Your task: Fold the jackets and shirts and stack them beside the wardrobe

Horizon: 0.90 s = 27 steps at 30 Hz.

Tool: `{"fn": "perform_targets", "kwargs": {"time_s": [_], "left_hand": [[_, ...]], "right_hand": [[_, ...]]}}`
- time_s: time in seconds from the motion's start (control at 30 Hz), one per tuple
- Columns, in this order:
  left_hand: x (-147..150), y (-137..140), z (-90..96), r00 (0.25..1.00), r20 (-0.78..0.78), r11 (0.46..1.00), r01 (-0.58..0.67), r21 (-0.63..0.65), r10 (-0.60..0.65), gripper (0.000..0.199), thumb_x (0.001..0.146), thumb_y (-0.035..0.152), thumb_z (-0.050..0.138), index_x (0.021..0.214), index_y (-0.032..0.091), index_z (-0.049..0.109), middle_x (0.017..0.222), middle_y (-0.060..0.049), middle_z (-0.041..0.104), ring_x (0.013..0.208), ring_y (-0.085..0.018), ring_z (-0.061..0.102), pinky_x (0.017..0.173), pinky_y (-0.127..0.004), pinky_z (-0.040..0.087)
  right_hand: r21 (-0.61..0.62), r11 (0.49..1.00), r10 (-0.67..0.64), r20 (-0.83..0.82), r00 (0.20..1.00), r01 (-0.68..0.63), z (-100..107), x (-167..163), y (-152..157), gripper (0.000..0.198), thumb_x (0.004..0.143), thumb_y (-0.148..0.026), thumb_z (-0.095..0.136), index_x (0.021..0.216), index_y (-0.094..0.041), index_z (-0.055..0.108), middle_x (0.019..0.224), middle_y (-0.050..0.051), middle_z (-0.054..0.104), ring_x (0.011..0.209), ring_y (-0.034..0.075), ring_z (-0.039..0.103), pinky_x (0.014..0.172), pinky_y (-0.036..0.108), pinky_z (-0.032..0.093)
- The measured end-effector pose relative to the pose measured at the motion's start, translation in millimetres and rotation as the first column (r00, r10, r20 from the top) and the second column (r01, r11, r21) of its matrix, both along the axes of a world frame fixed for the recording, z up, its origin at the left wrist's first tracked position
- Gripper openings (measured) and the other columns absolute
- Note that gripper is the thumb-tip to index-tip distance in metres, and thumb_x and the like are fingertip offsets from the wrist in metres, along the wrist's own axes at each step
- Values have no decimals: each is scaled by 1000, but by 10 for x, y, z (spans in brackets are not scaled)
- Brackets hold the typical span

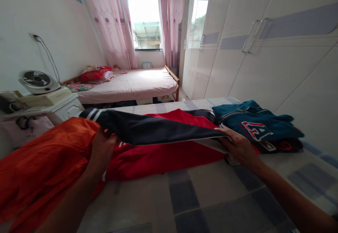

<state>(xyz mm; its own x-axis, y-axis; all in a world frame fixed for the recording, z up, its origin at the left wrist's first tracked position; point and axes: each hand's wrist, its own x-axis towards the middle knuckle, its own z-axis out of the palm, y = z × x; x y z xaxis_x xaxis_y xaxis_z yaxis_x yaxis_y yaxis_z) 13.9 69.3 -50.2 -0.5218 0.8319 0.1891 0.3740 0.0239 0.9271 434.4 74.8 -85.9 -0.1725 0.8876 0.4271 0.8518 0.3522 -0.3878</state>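
Observation:
A red jacket (158, 162) with navy sleeves lies spread on the checked bed. Its navy sleeve (153, 127), with white stripes at the cuff, is stretched sideways across the red body between my hands. My left hand (104, 145) is closed on the sleeve near the cuff, some fingers hidden by the cloth. At the shoulder end, my right hand (235, 145) pinches the sleeve's edge. An orange jacket (50, 155) lies crumpled at the left, close to my left forearm. Beyond my right hand sits a folded teal top (256, 120) with LA lettering, on top of other dark folded clothing.
The checked bed (211, 194) fills the foreground. Behind it stands a second bed (137, 83) with a pink sheet, below a curtained window. White wardrobes (237, 71) line the right side. A fan (37, 81) stands on a cabinet at left, above a bag (26, 130).

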Motion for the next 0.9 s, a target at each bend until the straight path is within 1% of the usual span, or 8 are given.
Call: {"fn": "perform_targets", "kwargs": {"time_s": [0.1,0.2,0.27,0.33,0.43,0.6,0.73,0.9], "left_hand": [[-164,-172,-291,990,-115,990,-99,-98,87,62,71,24,56,130,13,42,114,-13,62,106,-30,59,93,-46,48],[-343,-233,-472,904,-415,993,-115,5,107,76,75,26,52,144,13,22,145,-18,35,130,-33,40,106,-48,36],[-449,-206,-501,713,-701,999,21,32,7,66,76,24,50,140,15,34,150,-15,26,138,-34,26,111,-49,27],[-527,-143,-478,474,-872,989,133,-62,-118,53,76,20,48,129,17,51,148,-12,33,139,-35,21,111,-52,25],[-575,-48,-388,288,-928,969,140,-205,-238,44,79,17,45,119,18,61,130,-13,55,127,-35,41,106,-56,29],[-543,-115,-299,246,-961,988,118,-99,-125,40,89,21,36,118,20,63,101,-13,63,93,-29,58,87,-46,45],[-633,-369,-484,176,-975,956,281,-81,-134,40,91,20,34,117,24,63,97,-12,61,89,-27,58,81,-44,49],[-768,-621,-693,164,-974,915,396,-80,-157,39,87,12,39,116,22,64,109,-14,61,100,-27,59,86,-42,49]], "right_hand": [[-60,992,114,49,992,-111,-132,88,-46,42,80,-24,53,122,-24,58,124,3,62,116,23,56,99,36,45],[-102,993,59,28,998,-56,-181,177,-11,38,79,-26,53,115,-23,62,119,4,65,111,24,60,95,35,48],[-123,991,-42,6,999,42,-173,217,70,33,81,-32,50,110,-24,66,113,4,68,104,26,63,88,36,50],[-149,978,-149,-2,989,147,-158,230,164,33,84,-36,46,105,-24,68,104,5,71,95,27,67,81,36,53],[-97,964,-244,42,969,247,-143,200,244,37,86,-38,42,109,-20,66,97,8,72,88,28,68,73,36,53],[178,977,-166,287,943,118,-120,170,189,36,85,-30,44,117,-21,60,116,7,64,99,26,63,75,34,49],[170,952,-297,322,899,253,-142,284,173,32,89,-34,39,101,-19,65,98,8,67,81,25,65,59,33,46],[199,966,-237,419,877,166,-204,301,85,33,86,-20,38,107,-18,63,106,10,66,88,27,63,64,36,48]]}}
